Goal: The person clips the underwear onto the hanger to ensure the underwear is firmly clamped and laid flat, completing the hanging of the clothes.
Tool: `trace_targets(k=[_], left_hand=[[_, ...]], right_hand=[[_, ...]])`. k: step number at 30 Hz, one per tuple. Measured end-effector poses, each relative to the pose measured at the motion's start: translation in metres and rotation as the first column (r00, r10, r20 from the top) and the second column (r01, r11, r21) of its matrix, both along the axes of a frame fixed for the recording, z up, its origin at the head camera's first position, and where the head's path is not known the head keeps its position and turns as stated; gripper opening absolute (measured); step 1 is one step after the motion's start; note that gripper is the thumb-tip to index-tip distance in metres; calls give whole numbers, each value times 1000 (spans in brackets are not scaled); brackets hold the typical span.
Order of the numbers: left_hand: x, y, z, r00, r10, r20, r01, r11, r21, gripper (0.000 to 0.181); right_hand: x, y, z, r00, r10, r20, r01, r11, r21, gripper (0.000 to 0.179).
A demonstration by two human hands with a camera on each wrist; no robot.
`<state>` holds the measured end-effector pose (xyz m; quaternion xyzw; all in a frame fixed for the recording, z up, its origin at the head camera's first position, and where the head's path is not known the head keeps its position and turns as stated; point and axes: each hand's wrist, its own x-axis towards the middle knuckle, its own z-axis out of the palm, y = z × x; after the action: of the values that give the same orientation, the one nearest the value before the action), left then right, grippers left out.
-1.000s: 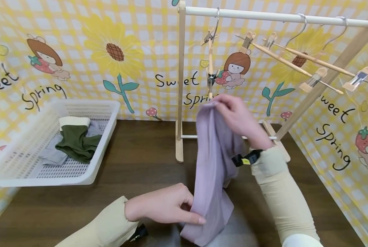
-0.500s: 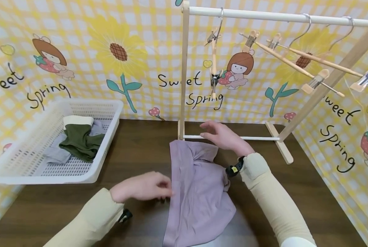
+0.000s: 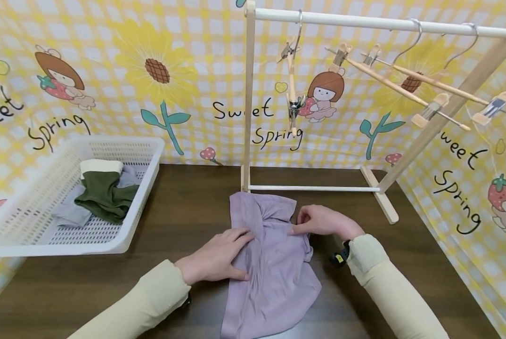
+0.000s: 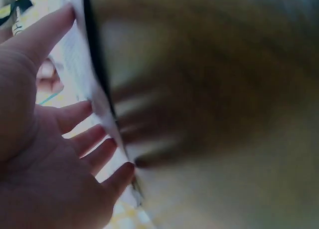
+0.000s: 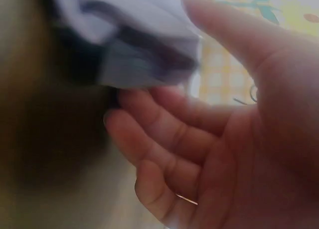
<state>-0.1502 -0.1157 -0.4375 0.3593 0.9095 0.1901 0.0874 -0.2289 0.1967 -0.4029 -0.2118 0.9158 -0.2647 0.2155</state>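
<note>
Lavender underpants lie on the dark wooden table, their wide waistband along the left side and the fabric wrinkled in the middle. My left hand rests on the waistband with its fingers spread and straight. In the left wrist view the fingertips lie along the cloth. At the right edge, my right hand pinches the cloth, thumb on top and the other fingers curled. The right wrist view shows a folded bit of the underpants between the thumb and the curled fingers.
To the left stands a white plastic basket with a green garment and grey cloth in it. Behind the underpants rises a wooden rack, where several clip hangers hang from the white rail. Patterned fabric covers the walls.
The underpants came down from being held up to lying flat on the table. My left hand has settled onto the waistband, and my right hand moved down to the right edge and took hold there.
</note>
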Motion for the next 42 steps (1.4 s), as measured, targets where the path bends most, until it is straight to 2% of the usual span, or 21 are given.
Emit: trace_targets(k=[4, 9, 12, 15, 17, 19, 22, 25, 28, 30, 33, 37, 39, 42], left_hand=[[1, -8, 6, 1000, 9, -7, -9, 999, -46, 95], [10, -22, 17, 1000, 12, -10, -13, 995, -96, 98], [15, -29, 20, 1000, 14, -19, -16, 995, -101, 97], [13, -33, 21, 999, 25, -28, -27, 997, -75, 91], [7, -34, 21, 998, 48, -43, -49, 998, -39, 84], [-4, -34, 21, 994, 83, -69, -83, 997, 5, 76], [-27, -34, 22, 984, 148, -102, -140, 987, 77, 62], [-51, -31, 21, 973, 207, -106, -193, 973, 125, 51], [-73, -28, 16, 959, 261, -109, -247, 961, 127, 41], [-84, -26, 12, 949, 296, -106, -286, 953, 103, 35], [-96, -26, 5, 930, 354, -99, -349, 935, 69, 28], [-104, -31, 2, 911, 409, -60, -406, 912, 53, 16], [-107, -34, 3, 907, 420, -20, -418, 906, 68, 12], [-110, -40, 6, 899, 435, 59, -439, 887, 143, 16]], right_hand=[[13, 1, -6, 998, 64, 22, -64, 998, 1, 24], [29, 1, -6, 992, 119, 49, -121, 992, 24, 32], [36, 2, -5, 986, 139, 95, -142, 989, 28, 36], [35, 3, -4, 985, 134, 104, -137, 990, 21, 35], [29, 5, -4, 991, 108, 82, -108, 994, 3, 34], [18, 5, -4, 997, 74, 22, -73, 997, -31, 29], [-4, 3, -9, 995, 6, -104, -17, 995, -102, 22], [-26, -4, -17, 977, -62, -204, 27, 986, -167, 26], [-41, -15, -24, 971, -107, -213, 61, 975, -212, 34], [-48, -21, -29, 970, -108, -219, 63, 977, -203, 34], [-54, -29, -34, 965, -83, -249, 46, 987, -151, 31], [-58, -30, -37, 955, -73, -289, 43, 993, -110, 16], [-59, -27, -38, 960, -83, -269, 51, 991, -124, 9], [-61, -20, -35, 978, -92, -186, 63, 985, -159, 17]])
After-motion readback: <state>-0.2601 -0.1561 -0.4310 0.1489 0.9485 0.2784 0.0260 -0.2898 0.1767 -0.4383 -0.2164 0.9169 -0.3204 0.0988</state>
